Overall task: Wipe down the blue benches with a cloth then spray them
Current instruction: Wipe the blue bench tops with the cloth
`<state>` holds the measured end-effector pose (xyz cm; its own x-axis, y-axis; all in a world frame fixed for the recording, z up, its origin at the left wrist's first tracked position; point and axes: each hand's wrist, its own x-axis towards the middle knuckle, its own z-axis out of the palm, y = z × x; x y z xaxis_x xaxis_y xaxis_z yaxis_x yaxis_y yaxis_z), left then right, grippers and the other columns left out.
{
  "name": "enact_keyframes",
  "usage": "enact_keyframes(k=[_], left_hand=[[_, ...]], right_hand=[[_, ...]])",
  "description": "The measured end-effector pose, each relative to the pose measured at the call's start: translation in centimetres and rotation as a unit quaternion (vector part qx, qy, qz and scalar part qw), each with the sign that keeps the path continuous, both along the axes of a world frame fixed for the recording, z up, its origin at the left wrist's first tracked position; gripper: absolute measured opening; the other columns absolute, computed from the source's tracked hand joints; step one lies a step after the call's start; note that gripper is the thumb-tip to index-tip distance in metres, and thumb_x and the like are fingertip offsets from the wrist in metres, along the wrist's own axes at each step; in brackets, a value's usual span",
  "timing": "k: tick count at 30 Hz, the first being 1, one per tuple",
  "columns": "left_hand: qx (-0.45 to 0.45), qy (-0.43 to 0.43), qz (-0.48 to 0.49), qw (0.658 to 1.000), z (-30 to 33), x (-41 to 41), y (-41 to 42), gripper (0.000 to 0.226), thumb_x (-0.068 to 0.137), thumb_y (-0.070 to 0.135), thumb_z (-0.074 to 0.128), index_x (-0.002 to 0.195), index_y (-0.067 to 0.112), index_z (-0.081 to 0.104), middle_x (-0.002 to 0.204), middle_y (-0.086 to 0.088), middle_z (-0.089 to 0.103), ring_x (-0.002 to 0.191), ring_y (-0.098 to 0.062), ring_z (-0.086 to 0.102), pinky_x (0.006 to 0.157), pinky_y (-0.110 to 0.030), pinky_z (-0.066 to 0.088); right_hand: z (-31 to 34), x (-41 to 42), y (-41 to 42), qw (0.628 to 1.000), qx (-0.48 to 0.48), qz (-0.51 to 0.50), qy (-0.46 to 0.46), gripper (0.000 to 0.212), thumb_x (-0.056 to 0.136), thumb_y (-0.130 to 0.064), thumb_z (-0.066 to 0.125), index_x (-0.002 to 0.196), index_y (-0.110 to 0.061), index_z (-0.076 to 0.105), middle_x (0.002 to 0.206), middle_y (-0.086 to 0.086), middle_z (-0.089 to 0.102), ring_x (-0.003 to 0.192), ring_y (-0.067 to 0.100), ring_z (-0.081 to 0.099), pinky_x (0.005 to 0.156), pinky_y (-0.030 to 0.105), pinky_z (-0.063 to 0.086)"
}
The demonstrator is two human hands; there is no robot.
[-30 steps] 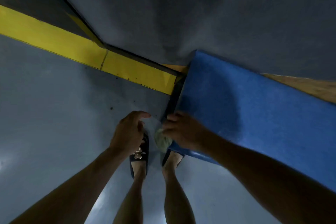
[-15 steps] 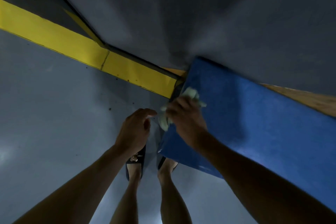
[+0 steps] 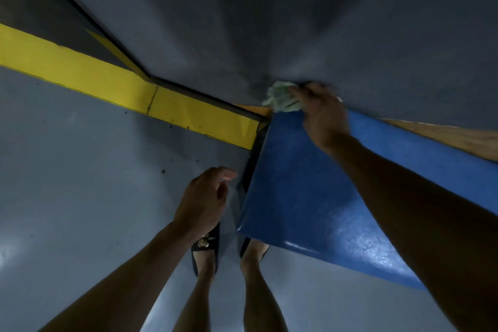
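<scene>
**Right hand holds the cloth at the far corner of the blue bench**

The right hand is stretched forward, and its fingers are curled around a pale green cloth. The cloth is crumpled, and it sticks out to the left of the fingers. It sits at the far left corner of the blue bench, where the bench top meets the grey wall. I cannot tell if the cloth presses on the bench top or on the wall, because the hand is a little blurred there.

The left hand is lower and nearer to the body, just beside the left end of the bench but not touching it. Its fingers are loosely bent and they hold nothing.

The bench top is shiny near its front edge. Behind the bench, on the right side, a strip of wood shows along the wall. A yellow band runs along the bottom of the wall on the left and ends near the bench corner. Below the hands, two feet in dark sandals stand on the grey floor; the right foot is partly under the bench edge.
</scene>
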<state>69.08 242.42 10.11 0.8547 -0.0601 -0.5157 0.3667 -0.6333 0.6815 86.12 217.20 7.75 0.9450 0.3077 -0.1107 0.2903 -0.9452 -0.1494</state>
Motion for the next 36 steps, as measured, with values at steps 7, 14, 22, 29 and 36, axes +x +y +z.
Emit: enact_keyframes(k=[7,14,22,29,36], left_hand=[[-0.016,0.004,-0.01,1.0,-0.1,-0.9,0.3,0.03,0.099,0.011,0.047,0.121,0.025,0.062,0.12,0.009,0.066,0.108,-0.004,0.061,0.091,-0.021,0.049],[-0.03,-0.01,-0.047,0.998,0.6,-1.4,0.2,0.03,0.099,0.011,0.047,0.12,0.024,0.063,0.116,0.008,0.067,0.102,-0.006,0.062,0.088,-0.029,0.052],[-0.01,-0.008,-0.097,0.995,1.3,-3.0,0.4,0.031,0.097,0.008,0.048,0.116,0.026,0.064,0.11,0.012,0.066,0.1,-0.002,0.062,0.077,-0.009,0.042],[0.011,-0.035,-0.103,0.994,1.8,-4.3,-4.0,0.03,0.096,0.008,0.049,0.109,0.031,0.064,0.106,0.016,0.064,0.094,0.004,0.06,0.073,-0.005,0.041],[0.038,-0.048,-0.088,0.994,2.1,-6.6,-7.4,0.032,0.092,0.001,0.049,0.1,0.027,0.066,0.098,0.016,0.065,0.092,0.003,0.061,0.072,-0.005,0.042]], right_hand=[[0.4,-5.6,-7.1,0.97,0.004,-0.241,0.01,0.057,0.084,-0.002,0.055,0.136,-0.025,0.055,0.128,0.013,0.054,0.108,0.042,0.05,0.082,0.048,0.049],[0.4,-17.2,6.1,0.963,0.099,-0.25,0.024,0.046,0.084,-0.015,0.058,0.129,-0.014,0.058,0.116,0.016,0.054,0.101,0.036,0.049,0.079,0.047,0.05],[1.9,-26.4,7.6,0.982,0.114,-0.101,0.114,0.057,0.075,-0.029,0.076,0.128,-0.031,0.055,0.114,-0.001,0.053,0.096,0.019,0.056,0.072,0.033,0.057],[1.9,-28.2,7.8,0.967,0.133,-0.175,0.13,0.056,0.068,-0.023,0.08,0.12,-0.029,0.057,0.104,-0.002,0.053,0.086,0.018,0.057,0.054,0.032,0.056],[1.6,-30.3,2.8,0.98,0.129,-0.134,0.076,0.05,0.062,-0.029,0.084,0.107,-0.033,0.063,0.099,-0.003,0.055,0.08,0.018,0.058,0.049,0.026,0.045]])
